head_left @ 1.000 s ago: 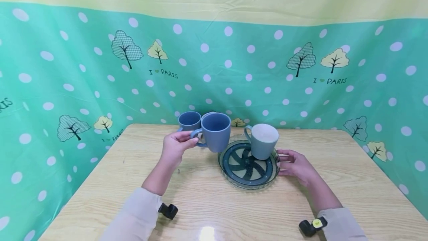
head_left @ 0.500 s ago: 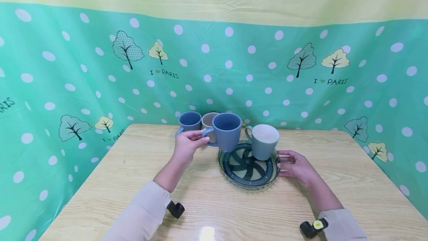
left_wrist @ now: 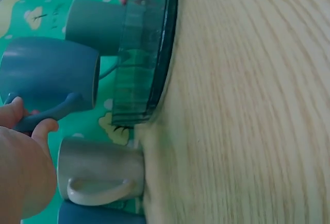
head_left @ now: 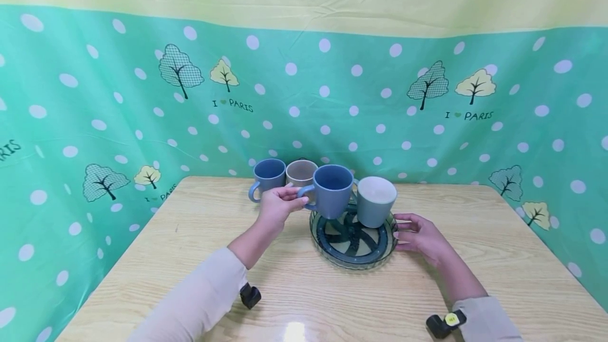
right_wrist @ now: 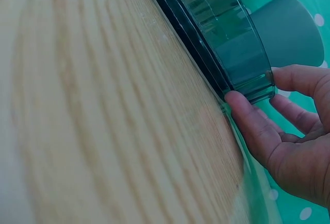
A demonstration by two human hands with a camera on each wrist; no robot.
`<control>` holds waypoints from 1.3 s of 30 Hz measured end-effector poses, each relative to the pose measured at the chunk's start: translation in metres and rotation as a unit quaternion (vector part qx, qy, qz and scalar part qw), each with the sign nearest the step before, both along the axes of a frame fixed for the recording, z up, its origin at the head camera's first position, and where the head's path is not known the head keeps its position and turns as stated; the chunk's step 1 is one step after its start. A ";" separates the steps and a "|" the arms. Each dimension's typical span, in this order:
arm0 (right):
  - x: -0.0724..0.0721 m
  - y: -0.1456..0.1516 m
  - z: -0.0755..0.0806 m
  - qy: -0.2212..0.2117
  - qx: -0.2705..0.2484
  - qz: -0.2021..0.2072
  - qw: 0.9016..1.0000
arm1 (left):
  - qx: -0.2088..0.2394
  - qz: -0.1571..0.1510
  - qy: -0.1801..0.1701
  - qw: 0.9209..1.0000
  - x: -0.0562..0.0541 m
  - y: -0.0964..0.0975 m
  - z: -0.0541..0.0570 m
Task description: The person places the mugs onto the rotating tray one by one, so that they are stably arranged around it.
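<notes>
My left hand (head_left: 275, 207) pinches the handle of a blue mug (head_left: 332, 194), upright over the left part of a round see-through green tray (head_left: 361, 264). In the left wrist view the mug's base is a little above the tray's rim. A grey-green mug (head_left: 375, 205) stands inside the tray toward the back right, its handle partly hidden behind the blue mug. At the tray's right side, my right hand (head_left: 423, 236) grips the wall, with one finger on the rim and another digit low by the base, as the right wrist view shows.
Behind my left hand stand another blue mug (head_left: 269, 173) and a beige-grey mug (head_left: 300, 172), side by side near the back of the wooden table (head_left: 304, 300). A green dotted cloth (head_left: 332, 110) hangs right behind the table.
My left hand has carried the blue mug rightward, from in front of the beige-grey mug to over the tray. The right hand and the tray have stayed put.
</notes>
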State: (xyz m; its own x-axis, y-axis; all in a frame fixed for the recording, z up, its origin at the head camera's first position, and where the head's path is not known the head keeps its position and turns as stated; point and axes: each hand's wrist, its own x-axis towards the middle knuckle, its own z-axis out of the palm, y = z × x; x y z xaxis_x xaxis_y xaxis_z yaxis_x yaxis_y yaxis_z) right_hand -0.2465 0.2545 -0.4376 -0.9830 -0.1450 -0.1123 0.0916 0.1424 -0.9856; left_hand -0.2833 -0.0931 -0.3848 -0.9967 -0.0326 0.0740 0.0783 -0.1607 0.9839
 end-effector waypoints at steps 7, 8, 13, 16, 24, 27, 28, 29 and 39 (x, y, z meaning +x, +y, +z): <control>0.001 0.000 0.001 0.000 0.000 -0.001 1.000 | -0.007 0.003 -0.022 1.000 -0.004 0.009 -0.009; 0.001 0.000 0.001 0.001 -0.001 -0.001 1.000 | -0.006 0.003 -0.021 1.000 -0.006 0.009 -0.011; 0.001 0.001 0.000 0.004 -0.002 0.002 1.000 | -0.002 0.002 -0.026 1.000 -0.010 0.011 -0.021; 0.000 0.001 0.000 0.005 -0.004 0.005 1.000 | -0.005 0.004 -0.030 1.000 -0.012 0.011 -0.025; 0.001 0.002 0.001 0.008 -0.009 0.005 1.000 | -0.021 0.008 -0.028 0.999 -0.018 0.011 -0.033; 0.001 0.002 0.001 0.008 -0.009 0.007 1.000 | -0.028 0.011 -0.028 0.999 -0.021 0.012 -0.035; 0.001 0.002 0.001 0.008 -0.008 0.008 1.000 | -0.032 0.012 -0.027 0.999 -0.021 0.012 -0.037; 0.001 0.002 0.001 0.008 -0.007 0.008 1.000 | -0.036 0.012 -0.027 0.999 -0.022 0.013 -0.038; 0.001 0.003 -0.001 0.012 -0.010 0.008 1.000 | -0.095 0.003 -0.007 0.995 -0.032 0.014 -0.042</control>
